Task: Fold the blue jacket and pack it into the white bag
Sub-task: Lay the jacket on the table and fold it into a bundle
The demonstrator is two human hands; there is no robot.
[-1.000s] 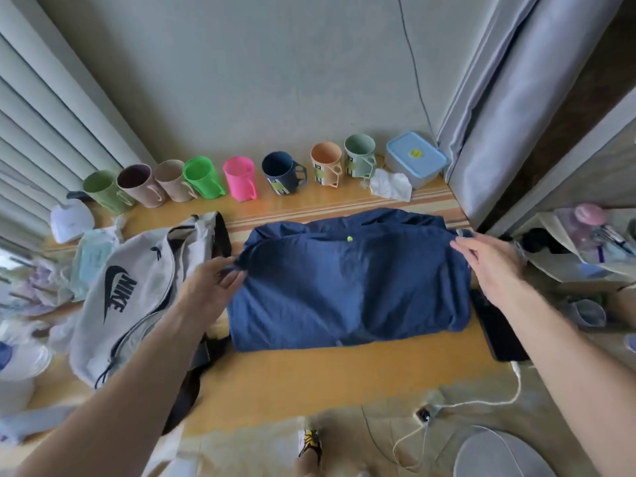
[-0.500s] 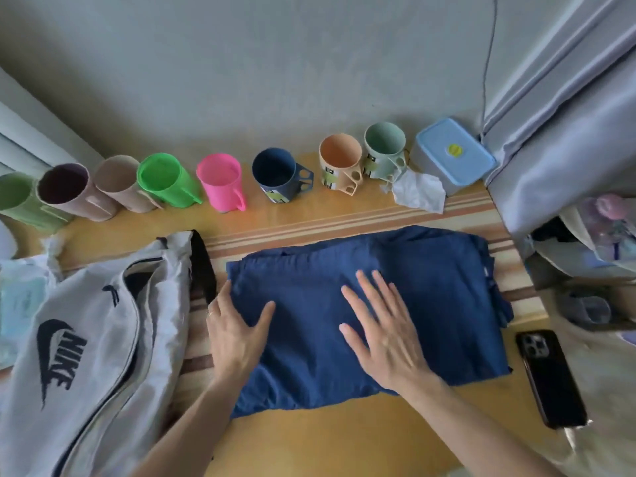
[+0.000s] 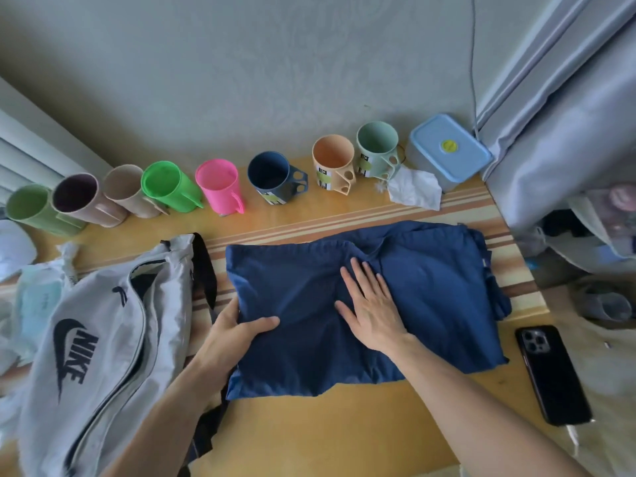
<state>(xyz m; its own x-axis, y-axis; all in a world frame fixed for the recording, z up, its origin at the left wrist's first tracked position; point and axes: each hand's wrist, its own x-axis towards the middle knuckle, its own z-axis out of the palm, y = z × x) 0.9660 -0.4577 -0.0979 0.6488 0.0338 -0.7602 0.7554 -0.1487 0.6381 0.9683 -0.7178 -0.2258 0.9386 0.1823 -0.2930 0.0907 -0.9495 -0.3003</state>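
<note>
Far left, a pale plastic packet (image 3: 38,297) sits at the edge of the tabletop (image 3: 344,425), and right beside it lies the white bag (image 3: 103,339), big dark logo up, its long zip gaping open and a dark strap (image 3: 205,270) trailing along its right side. Behind, along the wall, a row of mugs: pale green (image 3: 31,208), dusty mauve (image 3: 82,197), beige (image 3: 127,187), bright green (image 3: 168,185), pink (image 3: 220,187), navy (image 3: 272,177), peach (image 3: 334,163), mint (image 3: 377,149).

Now the left hand (image 3: 234,335) is on the left edge of the blue jacket (image 3: 430,297), thumb on top of the cloth, fingers tucked beneath, gripping that edge. The jacket itself lies folded into a rough rectangle in the middle of the tabletop, just right of the bag, touching its strap. The right hand (image 3: 373,308) lies flat on the jacket's centre, fingers straight and spread, pressing the fabric down.

Further right, a crumpled white tissue (image 3: 416,189) rests against a lidded pale blue box (image 3: 447,149) at the back. Near the front right corner, a black phone (image 3: 550,373) lies camera side up, just clear of the jacket, with grey curtain (image 3: 568,125) hanging beyond.
</note>
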